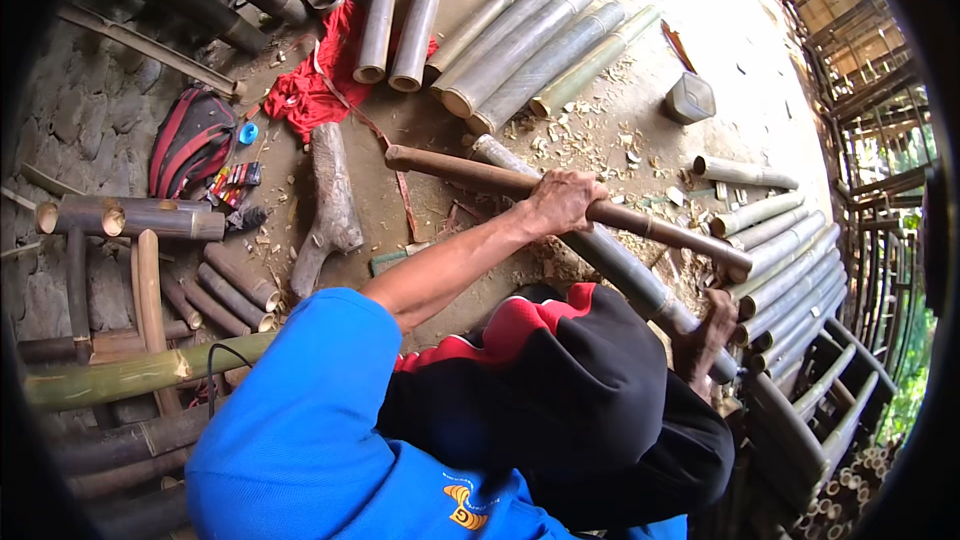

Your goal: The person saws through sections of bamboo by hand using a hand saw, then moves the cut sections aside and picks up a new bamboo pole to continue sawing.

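My left hand (568,202) is wrapped around a brown bamboo stick (460,168), near its middle. The stick slants from upper left to lower right, crossing above a longer dark bamboo tube (625,265). That tube runs diagonally beside my bent knee, down to the lower right. On its lower end is my right hand (705,335), closed around it; the fingers are in shade and hard to separate, and the forearm is hidden behind my dark-trousered leg (600,390).
Cut bamboo tubes (525,35) lie at the back, with more stacked at the right (795,275). A red cloth (318,80), a backpack (190,143) and a forked log (332,200) lie to the left. A plastic container (690,98) stands among wood chips.
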Available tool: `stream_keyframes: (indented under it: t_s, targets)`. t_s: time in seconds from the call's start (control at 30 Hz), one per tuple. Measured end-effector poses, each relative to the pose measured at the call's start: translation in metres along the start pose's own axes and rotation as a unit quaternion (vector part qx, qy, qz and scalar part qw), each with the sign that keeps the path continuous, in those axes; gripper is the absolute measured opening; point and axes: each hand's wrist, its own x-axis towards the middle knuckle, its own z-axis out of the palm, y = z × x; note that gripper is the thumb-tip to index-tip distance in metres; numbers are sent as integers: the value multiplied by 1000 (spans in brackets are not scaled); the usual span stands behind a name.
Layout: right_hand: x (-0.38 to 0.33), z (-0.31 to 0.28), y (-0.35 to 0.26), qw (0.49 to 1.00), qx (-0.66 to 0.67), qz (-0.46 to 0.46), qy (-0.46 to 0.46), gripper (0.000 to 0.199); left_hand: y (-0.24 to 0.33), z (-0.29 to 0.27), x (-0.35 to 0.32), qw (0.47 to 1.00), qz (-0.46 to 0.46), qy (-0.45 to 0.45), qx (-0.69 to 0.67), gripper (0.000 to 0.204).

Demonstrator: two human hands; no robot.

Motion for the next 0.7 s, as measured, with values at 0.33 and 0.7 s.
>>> stream_keyframes:
  t_s: [0.33,0.7]
  targets:
    - [45,49,57,937,69,37,-340,90,26,6,33,995,27,-69,-70,49]
    - [-113,15,-25,989,73,114,62,74,10,58,75,983,76,-164,-28,58]
